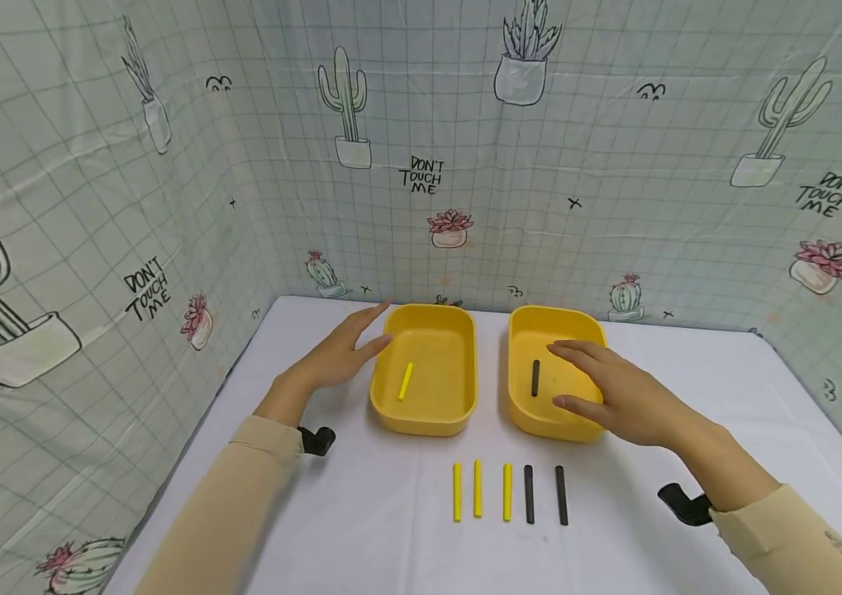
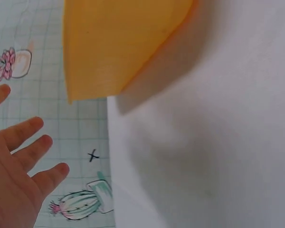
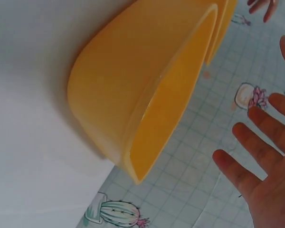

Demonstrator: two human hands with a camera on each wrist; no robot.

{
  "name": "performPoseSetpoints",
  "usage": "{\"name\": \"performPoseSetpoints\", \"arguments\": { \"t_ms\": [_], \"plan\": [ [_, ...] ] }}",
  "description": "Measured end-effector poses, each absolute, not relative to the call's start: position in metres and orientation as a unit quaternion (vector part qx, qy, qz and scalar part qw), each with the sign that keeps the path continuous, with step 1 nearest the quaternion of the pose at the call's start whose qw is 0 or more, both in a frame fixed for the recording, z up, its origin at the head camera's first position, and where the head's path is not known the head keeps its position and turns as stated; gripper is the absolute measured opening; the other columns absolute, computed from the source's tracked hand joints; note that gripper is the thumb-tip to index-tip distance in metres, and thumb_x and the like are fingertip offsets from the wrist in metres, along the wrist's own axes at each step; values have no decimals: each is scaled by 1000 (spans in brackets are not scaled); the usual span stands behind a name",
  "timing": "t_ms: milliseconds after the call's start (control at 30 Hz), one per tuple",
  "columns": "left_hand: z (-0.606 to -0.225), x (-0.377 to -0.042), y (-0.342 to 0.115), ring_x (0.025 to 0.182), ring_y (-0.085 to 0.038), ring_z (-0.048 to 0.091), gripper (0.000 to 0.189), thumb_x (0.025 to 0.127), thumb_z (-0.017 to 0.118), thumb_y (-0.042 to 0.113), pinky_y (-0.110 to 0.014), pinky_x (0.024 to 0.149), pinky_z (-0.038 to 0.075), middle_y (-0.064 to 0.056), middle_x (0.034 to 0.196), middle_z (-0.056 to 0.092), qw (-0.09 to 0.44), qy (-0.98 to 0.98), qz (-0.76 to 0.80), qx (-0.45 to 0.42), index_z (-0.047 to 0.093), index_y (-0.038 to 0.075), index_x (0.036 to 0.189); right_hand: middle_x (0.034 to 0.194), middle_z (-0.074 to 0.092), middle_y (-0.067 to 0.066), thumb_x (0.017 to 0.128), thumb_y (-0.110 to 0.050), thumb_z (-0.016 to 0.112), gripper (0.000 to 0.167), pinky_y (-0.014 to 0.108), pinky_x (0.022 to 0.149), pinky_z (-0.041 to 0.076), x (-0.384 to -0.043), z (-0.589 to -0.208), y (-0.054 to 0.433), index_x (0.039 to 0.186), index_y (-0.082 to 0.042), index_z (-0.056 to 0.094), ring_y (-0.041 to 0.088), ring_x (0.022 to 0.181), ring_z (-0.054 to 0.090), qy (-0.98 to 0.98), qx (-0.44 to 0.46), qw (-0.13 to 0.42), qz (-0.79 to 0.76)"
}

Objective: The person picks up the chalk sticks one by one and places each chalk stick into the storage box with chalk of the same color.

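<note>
My left hand [image 1: 337, 354] hovers at the left rim of the left yellow tray [image 1: 439, 423], fingers extended and nothing in its grasp. Inside that tray lies one yellow stick [image 1: 406, 382]. Over the right part of the right yellow tray [image 1: 532, 426] is my right hand [image 1: 625, 397], its fingers spread and holding nothing. A black stick [image 1: 535, 378] lies in this tray, left of the fingertips. In the wrist views, both the left hand [image 2: 19, 166] and the right hand [image 3: 266, 156] appear with fingers apart, clear of the tray walls.
In front of the trays, a row of yellow sticks [image 1: 478, 488] and black sticks [image 1: 529, 494] lies on the white tablecloth [image 1: 376, 529]. Behind the table hangs a cactus-print curtain [image 1: 391, 215]. A narrow gap separates the two trays.
</note>
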State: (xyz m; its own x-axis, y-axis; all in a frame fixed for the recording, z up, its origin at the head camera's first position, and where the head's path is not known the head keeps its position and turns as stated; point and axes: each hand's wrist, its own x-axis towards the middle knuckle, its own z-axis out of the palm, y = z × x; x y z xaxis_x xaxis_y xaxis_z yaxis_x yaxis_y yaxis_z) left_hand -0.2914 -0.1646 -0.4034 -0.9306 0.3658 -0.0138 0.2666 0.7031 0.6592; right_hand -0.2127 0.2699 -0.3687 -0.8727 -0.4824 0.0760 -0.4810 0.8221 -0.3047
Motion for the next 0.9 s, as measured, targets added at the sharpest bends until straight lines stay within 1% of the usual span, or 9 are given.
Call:
{"name": "performPoseSetpoints", "arguments": {
  "t_ms": [67,200,333,467,633,767,900],
  "plan": [
    [-411,-288,-166,161,-34,16,71,103,44,67,-68,125,19,-2,175,16,82,914,363,158,15,46,164,163,42,8,98,-64,58,79,65,114,40,-208,-371,266,161,-20,38,38,148,42,953,-257,-3,-162],
    [-424,-285,-166,161,-35,20,68,103,45,65,-69,125,20,-1,174,19,109,903,395,132,17,49,163,159,46,5,98,-59,62,74,62,113,44,-198,-376,260,158,-20,42,34,145,47,949,-265,-13,-170],
    [-434,-284,-164,158,-36,27,63,107,48,55,-69,124,24,-5,172,26,124,885,433,117,22,45,163,157,49,4,99,-55,64,70,59,110,48,-186,-381,253,157,-22,44,31,141,52,945,-272,-19,-181],
    [-444,-284,-160,157,-35,29,58,109,48,44,-61,127,25,-9,170,30,124,866,470,121,28,37,163,154,52,0,98,-54,66,67,54,110,50,-175,-387,244,155,-24,47,26,140,53,938,-289,-27,-187],
    [-452,-283,-155,159,-31,26,55,110,49,36,-53,130,20,-9,171,29,119,853,494,123,32,31,163,149,56,-6,97,-49,70,64,47,109,52,-164,-395,233,153,-24,51,21,137,56,932,-312,-37,-182],
    [-457,-282,-153,160,-32,23,53,111,46,31,-54,130,18,-9,172,27,108,847,507,120,33,30,162,148,56,-9,97,-51,70,62,44,108,53,-158,-401,226,150,-23,54,19,135,58,932,-312,-29,-181],
    [-463,-280,-153,159,-34,25,50,112,43,35,-59,129,20,-9,171,28,108,845,512,114,33,37,162,145,56,-13,95,-54,70,60,40,105,55,-153,-408,221,147,-26,57,13,130,60,934,-311,-3,-173]
  ]
}}
